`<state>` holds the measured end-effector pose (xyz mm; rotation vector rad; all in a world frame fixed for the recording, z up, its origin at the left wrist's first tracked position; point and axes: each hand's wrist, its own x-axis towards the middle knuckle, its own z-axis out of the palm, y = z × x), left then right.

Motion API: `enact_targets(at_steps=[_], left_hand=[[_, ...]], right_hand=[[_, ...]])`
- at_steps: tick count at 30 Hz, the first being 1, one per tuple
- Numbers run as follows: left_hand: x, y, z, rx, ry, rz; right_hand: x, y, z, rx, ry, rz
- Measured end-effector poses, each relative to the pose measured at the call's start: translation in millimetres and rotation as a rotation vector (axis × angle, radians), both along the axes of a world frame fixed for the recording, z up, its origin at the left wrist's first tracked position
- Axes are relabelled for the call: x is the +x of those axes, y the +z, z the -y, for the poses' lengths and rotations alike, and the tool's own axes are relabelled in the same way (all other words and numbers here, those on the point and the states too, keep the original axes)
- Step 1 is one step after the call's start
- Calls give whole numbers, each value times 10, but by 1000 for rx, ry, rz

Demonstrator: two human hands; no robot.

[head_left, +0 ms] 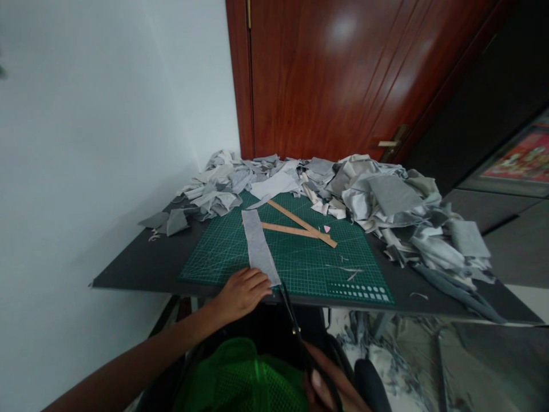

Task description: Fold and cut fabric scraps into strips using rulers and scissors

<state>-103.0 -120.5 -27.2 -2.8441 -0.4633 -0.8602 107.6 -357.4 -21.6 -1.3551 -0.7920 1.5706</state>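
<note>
Black bench (146,257), green mat (223,246) on it. Light-grey fabric strip (258,243) on mat's left-centre: flat, narrow, straight-edged; long axis running away from person, far end leaning left. Black scissors (295,330) at near-right corner, right grip (337,376) round handles; left grip (244,293) clasping strip's near end.

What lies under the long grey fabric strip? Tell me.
The green cutting mat shows around the fabric strip; a tan ruler meets its right edge. What it covers cannot be seen.

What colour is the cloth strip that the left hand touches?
The cloth strip is light grey; it shows best in the head view.
</note>
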Motion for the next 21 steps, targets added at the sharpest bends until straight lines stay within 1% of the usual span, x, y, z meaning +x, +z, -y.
enact_targets(at_steps=[3,7,12,16,21], left_hand=[[18,41,-7,-59,14,-22],[30,75,-5,-144,-2,-86],[25,42,-6,-164,-13,-50],[28,25,-5,-173,-18,-38],[31,22,3,-187,-18,-43]], right_hand=[[-101,24,-35,-70,-15,-57],[-186,36,-103,-100,17,-80],[-246,32,-184,-152,10,-31],[-274,39,-198,-161,-19,20],[-287,49,-197,-160,-26,27]])
